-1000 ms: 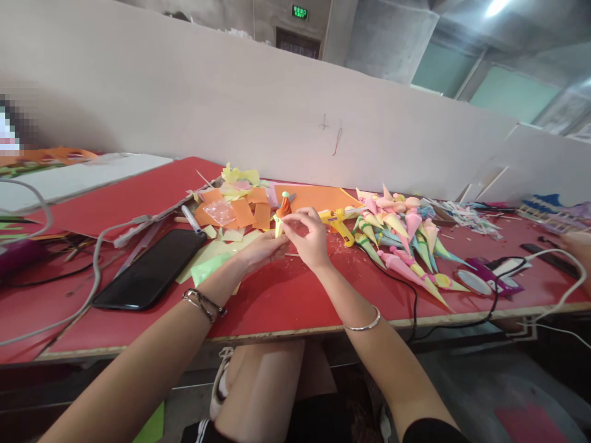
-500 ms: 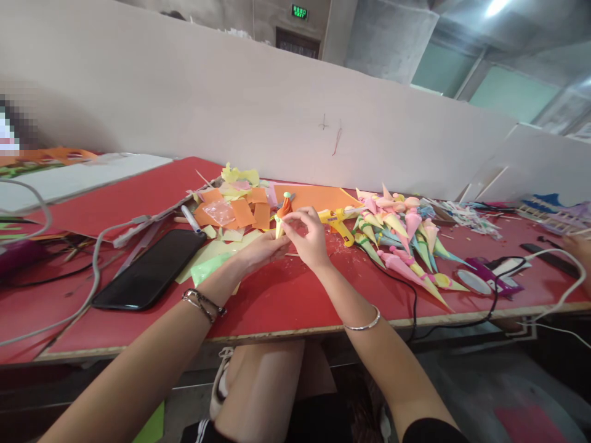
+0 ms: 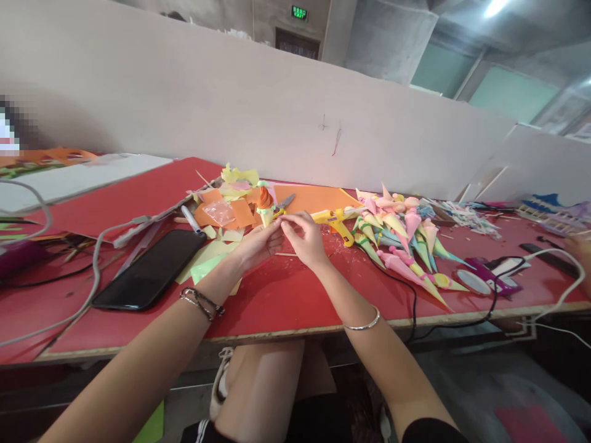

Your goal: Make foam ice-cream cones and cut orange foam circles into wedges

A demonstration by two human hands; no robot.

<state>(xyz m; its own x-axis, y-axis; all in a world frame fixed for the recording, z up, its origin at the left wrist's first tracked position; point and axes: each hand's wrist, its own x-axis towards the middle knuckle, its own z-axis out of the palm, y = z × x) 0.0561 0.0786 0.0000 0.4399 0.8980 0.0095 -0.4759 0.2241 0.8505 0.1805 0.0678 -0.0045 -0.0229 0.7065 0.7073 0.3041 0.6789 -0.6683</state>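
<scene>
A small craft ice-cream cone (image 3: 265, 202), with an orange swirl, a pale green tip and a pale yellow cone, stands upright in my left hand (image 3: 258, 246). The fingers close round its lower part, which they hide. My right hand (image 3: 305, 239) is pinched, thumb and forefinger meeting at my left fingertips. Whatever that pinch holds is too small to make out. Just behind the hands lie scissors (image 3: 287, 202) with yellow handles. To the right is a yellow hot glue gun (image 3: 340, 225), beside a pile of pastel paper cones (image 3: 409, 224).
A black phone (image 3: 150, 269), a marker (image 3: 191, 218) and orange and yellow paper scraps (image 3: 242, 212) lie to the left. Black and white cables cross the red table (image 3: 286, 307). A white roll of tape (image 3: 473, 282) is at right, with another person's hand (image 3: 579, 252) at the edge.
The ice-cream cone has moved left and turned more upright in my left hand. My right fingers have come off its side to my left fingertips. The scissors now show.
</scene>
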